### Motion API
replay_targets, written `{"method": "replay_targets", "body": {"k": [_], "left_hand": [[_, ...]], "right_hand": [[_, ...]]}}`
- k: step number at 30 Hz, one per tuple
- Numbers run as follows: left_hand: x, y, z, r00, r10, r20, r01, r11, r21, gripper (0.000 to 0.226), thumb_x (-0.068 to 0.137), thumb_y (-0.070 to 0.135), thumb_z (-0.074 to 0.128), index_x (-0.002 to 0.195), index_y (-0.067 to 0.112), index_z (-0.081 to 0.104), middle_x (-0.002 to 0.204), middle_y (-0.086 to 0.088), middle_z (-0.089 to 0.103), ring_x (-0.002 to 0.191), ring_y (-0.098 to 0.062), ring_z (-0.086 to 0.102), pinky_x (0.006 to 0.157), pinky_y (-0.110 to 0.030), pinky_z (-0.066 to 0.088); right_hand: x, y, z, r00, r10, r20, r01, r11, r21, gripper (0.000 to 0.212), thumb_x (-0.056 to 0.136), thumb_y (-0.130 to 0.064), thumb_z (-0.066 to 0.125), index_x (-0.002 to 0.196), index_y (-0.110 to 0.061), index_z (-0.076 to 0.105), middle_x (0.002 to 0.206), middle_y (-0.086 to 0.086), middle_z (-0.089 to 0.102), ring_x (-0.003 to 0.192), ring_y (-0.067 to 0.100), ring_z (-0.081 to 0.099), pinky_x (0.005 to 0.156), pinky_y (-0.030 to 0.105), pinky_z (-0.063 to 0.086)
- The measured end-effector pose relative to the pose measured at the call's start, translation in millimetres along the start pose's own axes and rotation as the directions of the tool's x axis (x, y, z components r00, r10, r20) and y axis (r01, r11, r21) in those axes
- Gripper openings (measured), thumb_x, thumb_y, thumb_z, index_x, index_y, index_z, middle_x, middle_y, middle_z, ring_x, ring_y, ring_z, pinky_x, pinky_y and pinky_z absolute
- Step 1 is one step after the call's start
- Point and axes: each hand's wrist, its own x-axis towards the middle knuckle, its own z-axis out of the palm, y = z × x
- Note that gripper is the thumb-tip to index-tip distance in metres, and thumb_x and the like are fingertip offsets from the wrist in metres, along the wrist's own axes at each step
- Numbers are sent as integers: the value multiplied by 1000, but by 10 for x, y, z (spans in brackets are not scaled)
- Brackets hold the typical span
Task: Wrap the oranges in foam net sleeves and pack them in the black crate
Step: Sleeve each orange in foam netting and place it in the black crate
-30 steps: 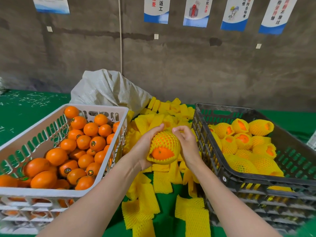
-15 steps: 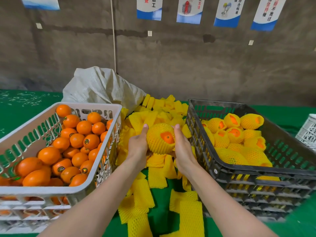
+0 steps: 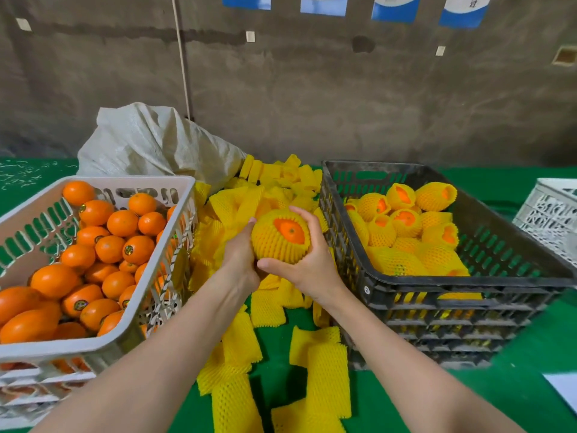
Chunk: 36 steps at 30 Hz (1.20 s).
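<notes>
One orange (image 3: 288, 231) in a yellow foam sleeve (image 3: 276, 248) is gripped by left hand (image 3: 239, 257) and right hand (image 3: 307, 260), fingers curled round it. Wrapped oranges (image 3: 406, 232) are held in the black crate (image 3: 468, 285).

We lose the posters (image 3: 395, 7) to the top edge at twelve to one o'clock, the white crate (image 3: 93, 348) to the left edge at nine, and another pale crate (image 3: 552, 220) at three. Behind the sleeved orange (image 3: 281, 245), most fingers of the left hand (image 3: 239, 260) are hidden. The fruit stickers (image 3: 129, 250) are too small to read.
</notes>
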Motion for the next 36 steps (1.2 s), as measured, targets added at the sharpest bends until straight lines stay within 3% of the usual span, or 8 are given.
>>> {"method": "replay_targets", "body": {"k": [6,10,13,17,20,22,28,36], "left_hand": [[-93,-170,452,987,49,151,-64,993,100,33,96,37,48,111,12,63,105,-16,67,98,-34,64,92,-48,51],[-136,-304,777,983,142,114,-177,900,400,32,96,45,44,97,20,64,78,-8,66,72,-27,63,69,-36,54],[-93,-493,1010,905,381,187,-420,740,525,29,101,35,40,101,11,57,89,-13,64,80,-31,61,70,-37,50],[-53,-835,1316,684,574,451,-699,337,631,19,98,14,45,113,5,51,107,-13,60,100,-31,58,71,-27,38],[-5,-989,1522,627,249,738,-733,-132,667,34,92,23,56,122,10,47,94,-9,61,93,-33,60,65,-33,41],[13,-985,1601,673,14,739,-704,-291,647,51,90,33,60,133,14,41,91,-5,57,94,-33,59,67,-36,45],[88,-978,1581,709,-88,700,-697,-241,676,47,89,47,59,126,18,54,119,-10,60,105,-28,57,79,-37,47],[45,-984,1543,719,-61,692,-680,-267,683,37,92,48,54,116,21,59,119,-9,60,104,-27,57,83,-43,50]], "right_hand": [[31,-9,-331,963,-141,-228,148,989,18,80,60,-41,78,129,-29,39,125,-24,43,114,-9,46,89,10,42],[66,-4,-699,930,-158,-332,185,981,52,55,64,-30,77,112,-33,51,109,-24,53,101,-9,52,78,8,44],[100,7,-1022,905,-140,-401,168,985,34,49,61,-38,77,104,-35,53,104,-17,55,98,0,55,79,19,48],[212,67,-1591,864,-3,-503,12,1000,14,42,60,-29,81,93,-33,54,93,-9,58,87,10,59,74,29,50],[250,184,-2051,875,47,-482,-199,942,-269,45,62,-29,83,97,-32,54,91,-16,56,86,8,54,66,16,37],[248,289,-2307,892,102,-440,-351,769,-534,50,64,-36,79,107,-34,54,111,-3,57,104,21,52,75,25,35],[225,495,-2786,769,495,-405,-550,188,-814,66,65,-41,74,124,-22,49,125,14,52,113,37,51,79,39,44],[166,674,-2881,680,624,-385,-555,96,-826,45,72,-39,75,93,-10,49,89,8,52,88,32,58,66,37,44]]}}
